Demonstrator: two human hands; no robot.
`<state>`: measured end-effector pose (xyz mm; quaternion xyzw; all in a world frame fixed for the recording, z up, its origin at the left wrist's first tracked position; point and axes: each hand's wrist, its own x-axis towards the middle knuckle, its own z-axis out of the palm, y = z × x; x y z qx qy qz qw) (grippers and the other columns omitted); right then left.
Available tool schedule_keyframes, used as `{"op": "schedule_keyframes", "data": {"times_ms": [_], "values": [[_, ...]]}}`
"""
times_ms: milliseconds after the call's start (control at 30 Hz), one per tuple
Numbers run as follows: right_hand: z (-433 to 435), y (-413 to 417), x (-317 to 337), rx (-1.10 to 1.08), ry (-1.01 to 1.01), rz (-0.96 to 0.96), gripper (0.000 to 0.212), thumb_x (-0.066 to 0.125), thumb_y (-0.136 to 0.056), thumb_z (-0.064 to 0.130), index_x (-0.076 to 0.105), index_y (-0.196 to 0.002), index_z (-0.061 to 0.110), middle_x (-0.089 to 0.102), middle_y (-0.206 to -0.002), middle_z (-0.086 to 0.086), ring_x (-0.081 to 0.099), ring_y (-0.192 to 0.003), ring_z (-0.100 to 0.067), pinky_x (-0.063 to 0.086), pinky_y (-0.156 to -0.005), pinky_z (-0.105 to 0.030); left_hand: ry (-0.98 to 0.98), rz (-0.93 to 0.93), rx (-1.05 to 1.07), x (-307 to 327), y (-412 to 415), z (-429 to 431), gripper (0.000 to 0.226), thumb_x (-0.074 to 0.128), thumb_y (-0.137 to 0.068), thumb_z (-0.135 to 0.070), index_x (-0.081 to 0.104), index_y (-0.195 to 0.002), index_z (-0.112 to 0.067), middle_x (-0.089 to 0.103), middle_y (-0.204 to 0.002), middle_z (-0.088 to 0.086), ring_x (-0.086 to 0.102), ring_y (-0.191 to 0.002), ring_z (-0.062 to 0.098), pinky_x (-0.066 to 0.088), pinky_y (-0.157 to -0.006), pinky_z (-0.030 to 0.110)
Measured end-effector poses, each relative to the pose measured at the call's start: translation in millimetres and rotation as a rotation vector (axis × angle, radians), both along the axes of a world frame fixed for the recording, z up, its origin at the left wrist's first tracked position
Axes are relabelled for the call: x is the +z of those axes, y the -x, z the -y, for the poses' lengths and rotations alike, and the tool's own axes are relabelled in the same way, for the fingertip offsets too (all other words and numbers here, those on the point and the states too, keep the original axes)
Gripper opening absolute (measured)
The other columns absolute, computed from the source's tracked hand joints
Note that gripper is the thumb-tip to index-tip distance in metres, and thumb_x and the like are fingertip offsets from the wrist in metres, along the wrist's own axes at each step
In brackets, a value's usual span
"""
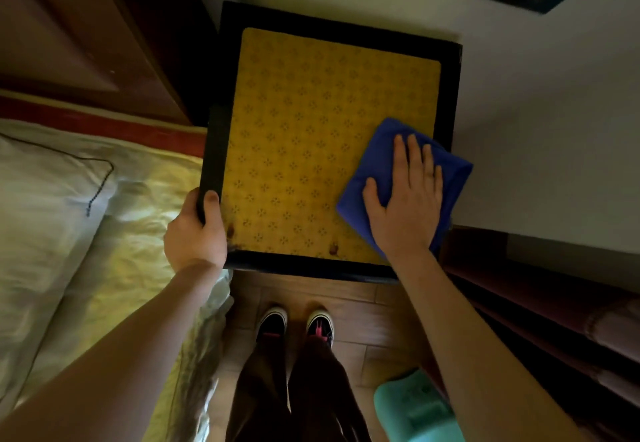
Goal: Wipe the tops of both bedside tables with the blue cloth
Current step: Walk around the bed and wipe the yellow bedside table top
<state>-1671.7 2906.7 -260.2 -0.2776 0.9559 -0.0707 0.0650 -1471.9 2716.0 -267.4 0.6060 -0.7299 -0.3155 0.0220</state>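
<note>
While the left hand point(194, 230) clamps the near corner of the bedside table point(332, 35), seemingly to steady it, the right hand point(407, 196), fingers spread flat, presses the blue cloth point(377, 151) beneath its palm onto the yellow patterned top point(304, 137), cloth overhanging the edge beyond its fingers.

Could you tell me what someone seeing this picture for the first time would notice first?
The eye goes first to the bright blue cloth pressed flat under the right hand on the right side of the bedside table, whose yellow patterned top fills the middle of the view. Next comes the left hand gripping the table's dark near-left corner, beside the bed on the left.
</note>
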Motion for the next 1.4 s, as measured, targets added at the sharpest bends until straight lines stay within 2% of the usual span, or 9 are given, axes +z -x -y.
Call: {"op": "schedule_keyframes", "data": {"times_ms": [100, 233, 500, 667, 867, 1000, 1167, 1333, 1400], "values": [[17, 30, -1, 0.031, 0.012, -0.014, 0.068, 0.034, -0.097, 0.052, 0.022, -0.154, 0.018, 0.026, -0.161, -0.006, 0.021, -0.149, -0.028, 0.016, -0.121, -0.046, 0.01, 0.029, -0.002, 5, 1, -1, 0.037, 0.031, -0.098, -0.04, 0.059, -0.11, -0.018, 0.049, -0.059, -0.008, 0.042, -0.053, 0.012, 0.027, -0.051, 0.032], [43, 78, 2, 0.056, 0.018, -0.012, 0.069, 0.03, -0.096, 0.053, 0.02, -0.155, 0.018, 0.024, -0.162, -0.006, 0.019, -0.149, -0.028, 0.014, -0.122, -0.044, 0.014, 0.034, -0.011, 7, 2, 0, 0.04, 0.03, -0.097, -0.04, 0.059, -0.112, -0.018, 0.048, -0.058, -0.01, 0.041, -0.052, 0.008, 0.025, -0.047, 0.025], [70, 135, 2, 0.057, 0.099, -0.009, 0.07, 0.029, -0.096, 0.053, 0.019, -0.155, 0.018, 0.02, -0.163, -0.007, 0.016, -0.15, -0.028, 0.01, -0.123, -0.045, -0.026, 0.056, 0.004, 14, 2, -1, 0.036, 0.031, -0.1, -0.041, 0.059, -0.114, -0.023, 0.052, -0.057, -0.009, 0.047, -0.051, 0.009, 0.027, -0.047, 0.025], [57, 107, 8, 0.106, 0.103, 0.016, 0.067, 0.029, -0.098, 0.052, 0.02, -0.155, 0.018, 0.021, -0.163, -0.008, 0.015, -0.15, -0.031, 0.01, -0.123, -0.046, -0.018, 0.033, 0.007, 12, 2, -3, 0.035, 0.03, -0.099, -0.044, 0.059, -0.106, -0.025, 0.052, -0.055, -0.008, 0.049, -0.051, 0.011, 0.03, -0.048, 0.026], [-13, -37, 9, 0.181, 0.03, 0.044, 0.069, 0.038, -0.095, 0.048, 0.024, -0.154, 0.017, 0.025, -0.161, -0.007, 0.019, -0.149, -0.031, 0.012, -0.121, -0.046, -0.027, 0.018, 0.021, 13, 3, -4, 0.035, 0.03, -0.099, -0.043, 0.059, -0.106, -0.025, 0.051, -0.054, -0.009, 0.047, -0.051, 0.009, 0.029, -0.048, 0.024], [-35, -86, 4, 0.191, -0.055, 0.04, 0.075, 0.038, -0.089, 0.051, 0.023, -0.154, 0.016, 0.026, -0.16, -0.008, 0.019, -0.148, -0.031, 0.013, -0.12, -0.046, -0.025, 0.028, 0.02, 11, 5, -3, 0.035, 0.03, -0.099, -0.043, 0.059, -0.105, -0.024, 0.05, -0.053, -0.009, 0.046, -0.05, 0.008, 0.029, -0.048, 0.025], [-3, -65, 2, 0.142, -0.038, 0.02, 0.073, 0.04, -0.089, 0.05, 0.025, -0.153, 0.018, 0.029, -0.159, -0.007, 0.022, -0.148, -0.03, 0.017, -0.12, -0.045, -0.011, 0.042, 0.006, 6, 3, -2, 0.041, 0.028, -0.097, -0.045, 0.058, -0.117, -0.025, 0.048, -0.053, -0.01, 0.046, -0.049, 0.016, 0.033, -0.052, 0.03], [57, -1, 0, 0.149, 0.036, -0.007, 0.071, 0.045, -0.091, 0.049, 0.03, -0.152, 0.017, 0.032, -0.158, -0.007, 0.024, -0.147, -0.03, 0.018, -0.121, -0.045, -0.004, 0.059, 0.0, 5, 4, -1, 0.043, 0.028, -0.096, -0.045, 0.057, -0.12, -0.023, 0.046, -0.054, -0.011, 0.042, -0.049, 0.015, 0.029, -0.052, 0.03], [81, 28, 0, 0.16, 0.05, -0.008, 0.07, 0.044, -0.092, 0.05, 0.029, -0.152, 0.017, 0.031, -0.159, -0.007, 0.024, -0.148, -0.03, 0.018, -0.121, -0.045, -0.006, 0.065, -0.001, 7, 6, -1, 0.047, 0.026, -0.094, -0.047, 0.056, -0.121, -0.023, 0.046, -0.056, -0.008, 0.044, -0.054, 0.022, 0.031, -0.056, 0.031]]}}
